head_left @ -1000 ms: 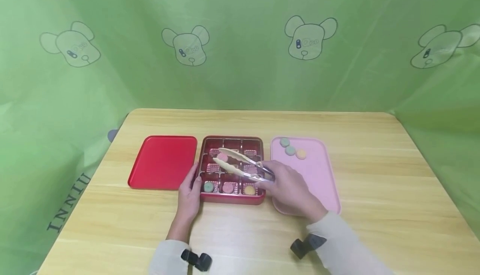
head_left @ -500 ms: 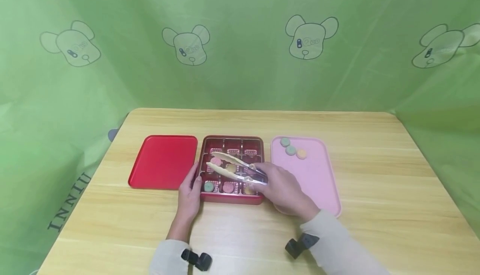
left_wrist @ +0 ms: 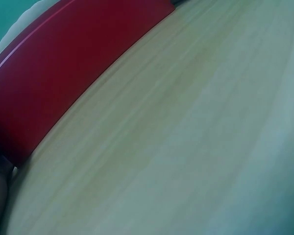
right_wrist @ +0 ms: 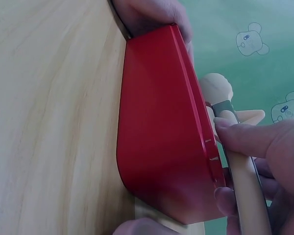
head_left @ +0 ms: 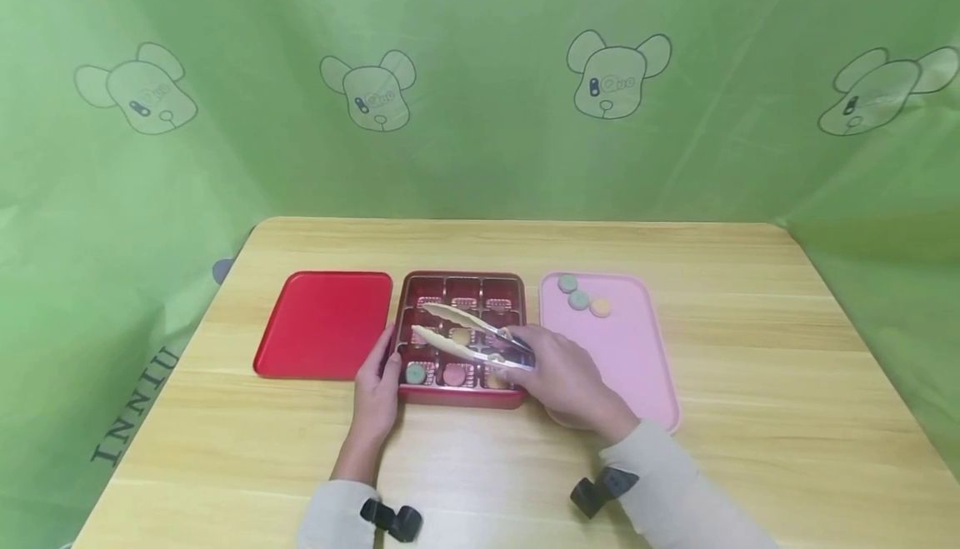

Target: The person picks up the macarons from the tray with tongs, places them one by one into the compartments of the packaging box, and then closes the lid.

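R hand (head_left: 566, 374) had its fingers clamped round the tongs (head_left: 452, 346), prob. light, springy & best held mid-handle, over the red box (head_left: 461, 399) short of tabletop (head_left: 750, 349) far edge, L hand (head_left: 377, 395) fingers gripping its left side.

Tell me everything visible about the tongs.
The tongs have two arms, shiny and metallic-looking near the handle, with long cream ends that look like plastic or silicone. The right hand grips the handle. They angle across the open red box, ends parted and pointing leftward; whether the tips touch anything is unclear.
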`<state>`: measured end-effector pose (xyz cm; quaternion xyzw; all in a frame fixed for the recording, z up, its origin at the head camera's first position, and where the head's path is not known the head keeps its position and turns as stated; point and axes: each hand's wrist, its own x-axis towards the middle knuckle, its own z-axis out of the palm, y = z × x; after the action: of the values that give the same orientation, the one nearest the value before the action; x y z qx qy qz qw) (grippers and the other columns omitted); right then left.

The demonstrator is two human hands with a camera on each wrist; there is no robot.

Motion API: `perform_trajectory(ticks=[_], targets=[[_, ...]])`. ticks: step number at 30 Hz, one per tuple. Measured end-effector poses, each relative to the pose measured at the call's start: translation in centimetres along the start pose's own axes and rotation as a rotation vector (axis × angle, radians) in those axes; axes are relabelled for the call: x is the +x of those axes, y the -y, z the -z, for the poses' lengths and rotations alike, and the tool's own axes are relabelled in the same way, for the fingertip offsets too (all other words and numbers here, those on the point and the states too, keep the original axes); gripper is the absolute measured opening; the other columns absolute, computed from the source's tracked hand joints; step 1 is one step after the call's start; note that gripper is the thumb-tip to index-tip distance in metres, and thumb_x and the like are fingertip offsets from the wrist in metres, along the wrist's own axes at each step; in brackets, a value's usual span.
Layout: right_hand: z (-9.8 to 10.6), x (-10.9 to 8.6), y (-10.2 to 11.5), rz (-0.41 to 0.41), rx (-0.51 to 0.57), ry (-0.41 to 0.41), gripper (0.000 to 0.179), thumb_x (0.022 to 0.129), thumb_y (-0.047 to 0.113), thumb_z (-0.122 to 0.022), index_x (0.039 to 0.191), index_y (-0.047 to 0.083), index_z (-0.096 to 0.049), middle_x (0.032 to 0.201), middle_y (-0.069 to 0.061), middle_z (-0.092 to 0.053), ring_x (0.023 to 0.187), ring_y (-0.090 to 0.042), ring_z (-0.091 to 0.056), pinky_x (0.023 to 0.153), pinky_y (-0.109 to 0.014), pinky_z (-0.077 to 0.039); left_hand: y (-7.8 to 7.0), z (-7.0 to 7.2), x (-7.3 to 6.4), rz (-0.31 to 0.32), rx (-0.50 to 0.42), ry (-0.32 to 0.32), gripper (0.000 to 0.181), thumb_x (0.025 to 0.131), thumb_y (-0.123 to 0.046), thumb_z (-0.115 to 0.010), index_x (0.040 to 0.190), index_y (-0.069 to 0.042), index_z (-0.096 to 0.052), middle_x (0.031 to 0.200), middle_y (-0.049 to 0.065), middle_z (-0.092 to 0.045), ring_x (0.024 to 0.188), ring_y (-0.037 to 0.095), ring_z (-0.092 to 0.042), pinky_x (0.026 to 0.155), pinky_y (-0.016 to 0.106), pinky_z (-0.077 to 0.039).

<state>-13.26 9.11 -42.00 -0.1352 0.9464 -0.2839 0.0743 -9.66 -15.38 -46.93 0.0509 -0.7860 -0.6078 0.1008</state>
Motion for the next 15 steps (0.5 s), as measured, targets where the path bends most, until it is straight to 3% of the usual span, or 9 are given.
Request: perform_trajectory(ticks=[8, 15], targets=[[1.0, 0.0, -1.4, 0.028, 0.012, -0.040, 0.052, 0.078, 0.040, -0.073, 0.125, 0.024, -0.059, 0.101, 0.002, -0.065, 0.087, -0.016, -0.059, 0.075, -0.038, -0.049, -0.1, 0.0, 0.0, 0.003, 0.005, -0.008, 0.045, 0.097, -0.005, -0.042, 0.142, 0.000, -0.038, 0.147, 0.018, -0.038, 0.138, 0.033, -0.032, 0.114, 0.045, -0.027], [1.8, -0.5, -2.5, 0.016, 0.017, -0.080, 0.059, 0.078, 0.041, -0.073, 0.131, 0.023, -0.055, 0.115, 0.000, -0.064, 0.102, -0.023, -0.061, 0.085, -0.047, -0.050, -0.1, 0.0, -0.1, 0.005, -0.008, 0.003, 0.046, 0.098, -0.005, -0.041, 0.143, 0.001, -0.036, 0.148, 0.019, -0.036, 0.138, 0.033, -0.032, 0.114, 0.045, -0.027]])
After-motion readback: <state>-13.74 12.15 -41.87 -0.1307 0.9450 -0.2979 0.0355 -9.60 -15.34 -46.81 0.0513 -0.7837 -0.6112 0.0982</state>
